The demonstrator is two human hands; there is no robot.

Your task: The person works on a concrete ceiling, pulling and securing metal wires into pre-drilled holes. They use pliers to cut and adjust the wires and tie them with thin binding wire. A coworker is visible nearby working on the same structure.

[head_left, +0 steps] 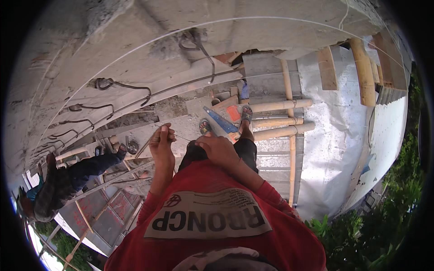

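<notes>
A thin pale strand (182, 137), wire or string, stretches between my two hands in front of my body. Its left end is pinched by the raised fingers of my left hand (162, 141). My right hand (218, 150), back turned up, is closed on the other end, and its fingertips are partly hidden. Beyond the hands, a handsaw with a blue blade (220, 119) lies between my sandalled feet. Beside it is a flat orange piece (233, 113) I cannot identify.
Bent steel bars (122, 84) stick out of the concrete wall (135, 49) ahead, with a taut white line (253, 18) across it. Bamboo poles (280, 105) and metal sheeting (327, 135) lie right. Another person (68, 183) works at left. Planks (117, 129) and rubble lie underfoot.
</notes>
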